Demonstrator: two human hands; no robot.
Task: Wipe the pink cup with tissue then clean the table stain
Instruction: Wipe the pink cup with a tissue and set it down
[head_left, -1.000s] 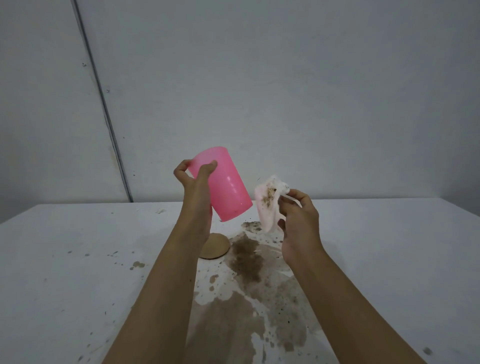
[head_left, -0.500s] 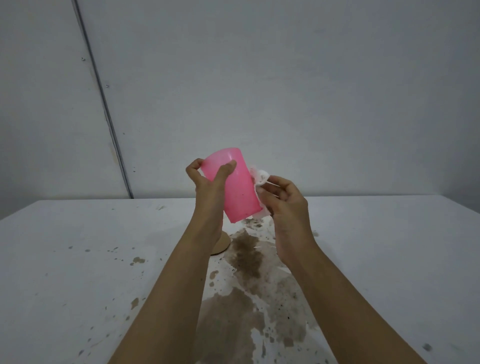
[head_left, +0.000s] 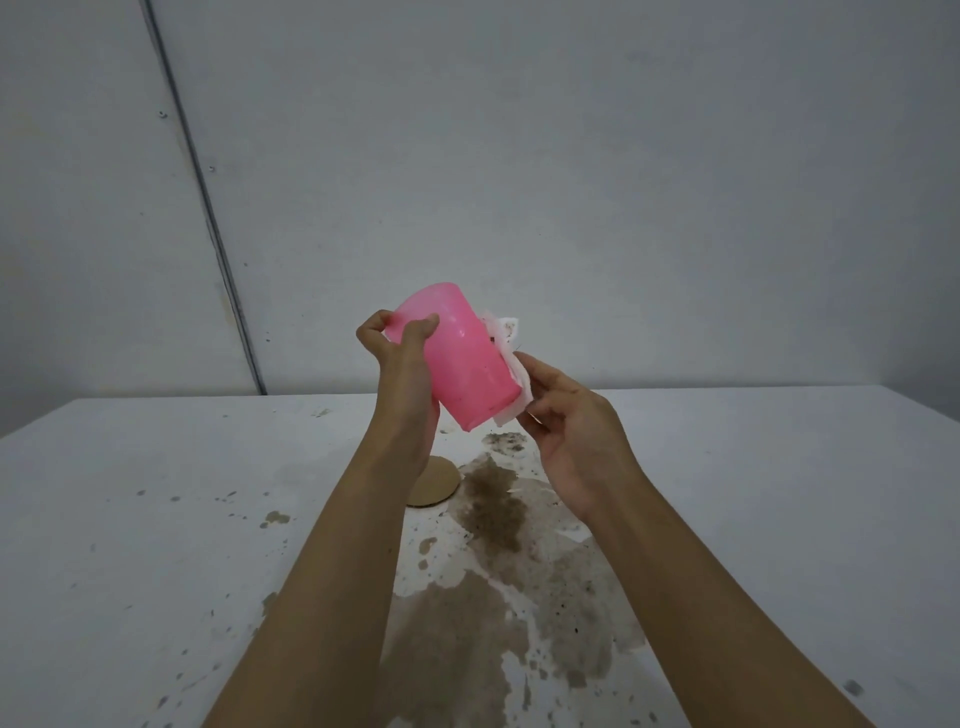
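Up above the white table (head_left: 753, 493), one pink cup (head_left: 462, 358) hangs tilted, its long axis running from about 11 o'clock down to 5 o'clock; which end is the mouth I cannot tell. One left hand (head_left: 402, 364) clamps the upper end, thumb on the near side and fingers curled around the far edge. One right hand (head_left: 566, 431) presses a single white tissue (head_left: 511, 374), speckled brown, against the cup's 3 o'clock side, with fingers loosely spread rather than closed into a fist. Below, one broad brown stain (head_left: 493, 597) spreads across the table toward 6 o'clock, and one round cardboard coaster (head_left: 436, 483) lies just beside its upper end, at its 9 o'clock.
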